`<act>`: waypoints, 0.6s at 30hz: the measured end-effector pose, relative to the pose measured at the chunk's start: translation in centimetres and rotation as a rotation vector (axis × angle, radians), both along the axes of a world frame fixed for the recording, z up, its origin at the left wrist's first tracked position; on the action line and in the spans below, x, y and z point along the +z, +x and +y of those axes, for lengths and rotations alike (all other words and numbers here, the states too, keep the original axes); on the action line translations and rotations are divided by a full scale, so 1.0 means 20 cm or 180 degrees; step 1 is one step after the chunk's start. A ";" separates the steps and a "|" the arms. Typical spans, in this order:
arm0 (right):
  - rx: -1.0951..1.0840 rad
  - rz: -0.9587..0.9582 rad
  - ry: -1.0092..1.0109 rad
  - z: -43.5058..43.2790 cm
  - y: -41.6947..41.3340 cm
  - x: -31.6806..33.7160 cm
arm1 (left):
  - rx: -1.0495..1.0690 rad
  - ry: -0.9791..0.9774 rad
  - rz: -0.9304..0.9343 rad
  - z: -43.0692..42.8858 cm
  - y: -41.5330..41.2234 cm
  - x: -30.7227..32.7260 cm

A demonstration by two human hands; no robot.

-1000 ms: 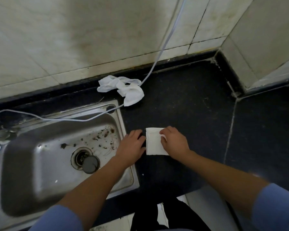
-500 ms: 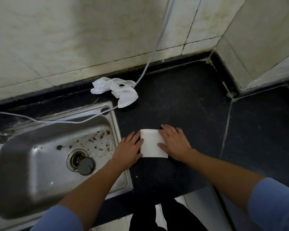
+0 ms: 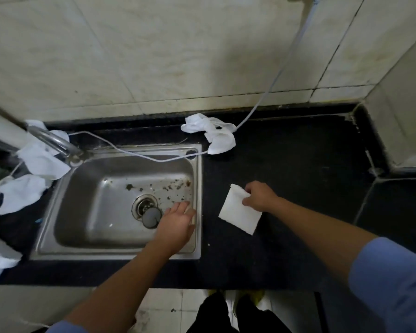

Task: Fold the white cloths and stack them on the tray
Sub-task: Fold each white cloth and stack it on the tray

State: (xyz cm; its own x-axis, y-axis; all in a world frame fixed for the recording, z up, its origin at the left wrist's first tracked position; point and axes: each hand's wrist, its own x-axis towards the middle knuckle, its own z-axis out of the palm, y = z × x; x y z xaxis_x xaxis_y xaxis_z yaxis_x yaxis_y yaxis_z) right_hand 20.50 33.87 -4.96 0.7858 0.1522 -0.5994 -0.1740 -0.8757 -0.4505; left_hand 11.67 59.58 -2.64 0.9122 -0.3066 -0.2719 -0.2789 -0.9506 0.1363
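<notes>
Right of the sink (image 3: 115, 254), on the dark tabletop (image 3: 298, 176), my worry is the fold popping open. The right hand (image 3: 259, 197) only pinches the folded cloth (image 3: 239, 212) by one edge, so a quick lift could let the layers flop or swing it into the grimy sink. No tray in view either, so the carry might be long. The cloth spreads down-left from that hand's fingers; can't tell if it's touching the surface. The left hand (image 3: 177, 221) hovers open over the sink's right rim, holding nothing.
</notes>
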 end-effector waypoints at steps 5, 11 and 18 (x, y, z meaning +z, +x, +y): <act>-0.0075 -0.0623 0.0129 -0.11 -0.11 0.20 | -0.0176 -0.0104 -0.0111 -0.04 0.08 0.08; -0.0234 -0.1528 -0.0732 -0.30 -0.38 0.39 | -0.0905 -0.0291 -0.0186 -0.23 0.24 0.20; -0.1142 -0.1774 -0.1352 -0.42 -1.04 0.50 | -0.2139 -0.0483 -0.0379 -0.50 0.20 0.29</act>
